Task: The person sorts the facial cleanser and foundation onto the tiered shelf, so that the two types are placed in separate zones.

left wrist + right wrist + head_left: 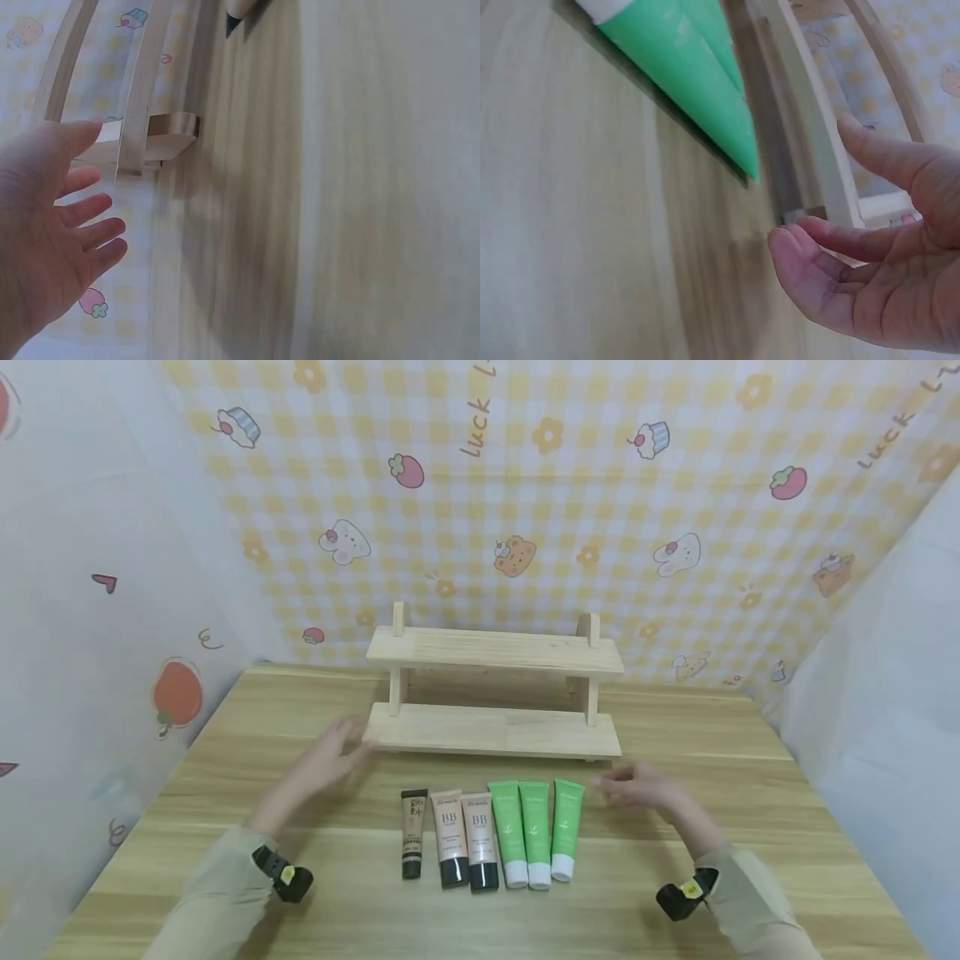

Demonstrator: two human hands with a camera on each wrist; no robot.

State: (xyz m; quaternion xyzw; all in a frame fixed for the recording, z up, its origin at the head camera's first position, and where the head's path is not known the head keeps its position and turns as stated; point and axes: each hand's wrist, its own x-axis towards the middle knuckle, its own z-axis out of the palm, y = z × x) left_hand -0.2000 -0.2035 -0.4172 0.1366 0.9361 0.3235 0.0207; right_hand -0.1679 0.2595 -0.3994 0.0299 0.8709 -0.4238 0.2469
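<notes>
A two-tier wooden shelf [491, 731] stands at the back of the table. My left hand [337, 756] is beside its left end, fingers spread; in the left wrist view this hand [52, 225] holds nothing. Near the shelf's front right corner is my right hand [637, 785], and in the right wrist view the hand [885, 262] has its fingers bent loosely with nothing in them. In front of the shelf lie a small brown tube [413, 833], two beige BB cream tubes [449, 835] and three green tubes [536, 831] with white caps, in a row.
A yellow checked cloth [480, 510] with printed figures hangs behind the shelf. White cloth walls stand at the left [112, 610] and right [885, 635] of the wooden table [360, 910].
</notes>
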